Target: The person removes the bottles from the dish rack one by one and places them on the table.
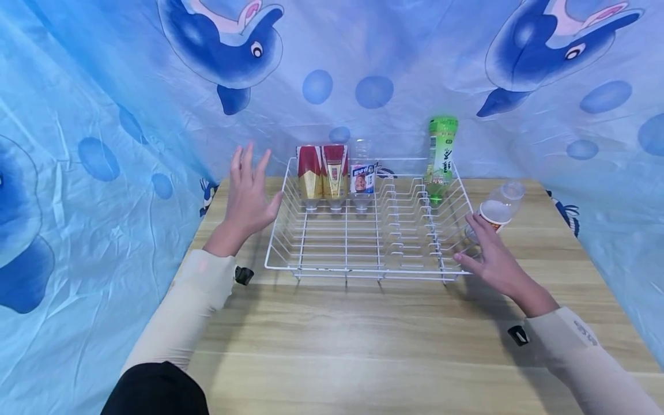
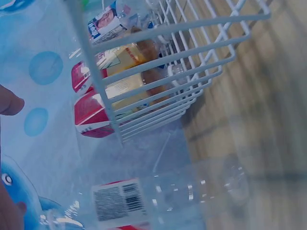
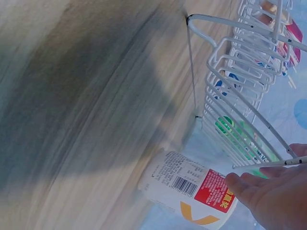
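A white wire dish rack [image 1: 363, 268] stands on the wooden table. My left hand [image 1: 245, 196] is raised off its left side, fingers spread and nothing between them. A clear plastic bottle with a barcode label [image 2: 120, 203] shows beside the rack in the left wrist view. At the rack's right side, my right hand [image 1: 490, 253] lies along the wire rim with fingers loosely extended and thumb over the inner side. Just beyond these fingers is a clear bottle [image 1: 500, 204], upright, with a white and red label; one fingertip overlaps that label in the right wrist view.
Two red-and-gold bottles [image 1: 323, 173] and a clear bottle with a blue label [image 1: 362, 178] stand cap-down in the rack's back left. A green bottle [image 1: 441, 153] leans at its back right. A blue dolphin-print sheet [image 1: 415, 52] hangs behind and on both sides.
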{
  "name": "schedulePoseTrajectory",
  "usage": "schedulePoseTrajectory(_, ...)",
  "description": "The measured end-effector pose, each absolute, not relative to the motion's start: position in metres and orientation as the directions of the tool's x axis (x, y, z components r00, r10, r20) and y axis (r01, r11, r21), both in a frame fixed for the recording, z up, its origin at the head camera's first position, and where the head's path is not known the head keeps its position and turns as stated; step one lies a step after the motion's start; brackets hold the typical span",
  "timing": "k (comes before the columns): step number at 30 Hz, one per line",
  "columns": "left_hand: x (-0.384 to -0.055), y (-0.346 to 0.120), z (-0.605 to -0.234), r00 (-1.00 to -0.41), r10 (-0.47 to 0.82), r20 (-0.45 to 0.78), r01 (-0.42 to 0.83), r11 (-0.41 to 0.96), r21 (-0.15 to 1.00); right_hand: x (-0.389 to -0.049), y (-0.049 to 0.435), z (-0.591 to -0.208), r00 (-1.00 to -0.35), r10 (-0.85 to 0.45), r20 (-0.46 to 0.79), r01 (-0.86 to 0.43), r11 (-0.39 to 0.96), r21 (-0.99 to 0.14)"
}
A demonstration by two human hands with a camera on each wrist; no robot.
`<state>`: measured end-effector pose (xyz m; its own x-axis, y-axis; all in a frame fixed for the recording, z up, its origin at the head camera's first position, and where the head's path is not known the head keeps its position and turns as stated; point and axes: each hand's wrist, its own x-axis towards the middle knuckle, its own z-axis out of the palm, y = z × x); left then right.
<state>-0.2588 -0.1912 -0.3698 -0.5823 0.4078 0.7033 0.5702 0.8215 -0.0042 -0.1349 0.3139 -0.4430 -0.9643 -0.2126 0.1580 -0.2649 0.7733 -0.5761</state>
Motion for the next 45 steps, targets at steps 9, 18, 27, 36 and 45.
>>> schedulePoseTrajectory(9, -0.271, -0.173, -0.341, -0.541, 0.592, 0.597, 0.602, 0.768, -0.216, -0.129, 0.320, -0.451, -0.947, -0.228, 0.228, -0.320, 0.747, -0.582)
schedulePoseTrajectory(18, -0.279, -0.160, -0.320, -0.578, 0.711, 0.401, 0.627, 0.701, -0.341, -0.125, 0.324, -0.451, -0.947, -0.219, 0.236, -0.318, 0.745, -0.586)
schedulePoseTrajectory(27, -0.289, -0.143, -0.302, -0.552, 0.802, 0.227, 0.614, 0.575, -0.541, -0.124, 0.323, -0.455, -0.938, -0.233, 0.258, -0.343, 0.734, -0.586)
schedulePoseTrajectory(36, -0.305, -0.111, -0.301, -0.501, 0.851, 0.160, 0.613, 0.479, -0.629, -0.121, 0.323, -0.456, -0.944, -0.218, 0.249, -0.326, 0.736, -0.593)
schedulePoseTrajectory(45, -0.319, -0.075, -0.305, -0.494, 0.870, -0.003, 0.603, 0.340, -0.721, -0.114, 0.320, -0.458, -0.954, -0.207, 0.218, -0.299, 0.741, -0.601)
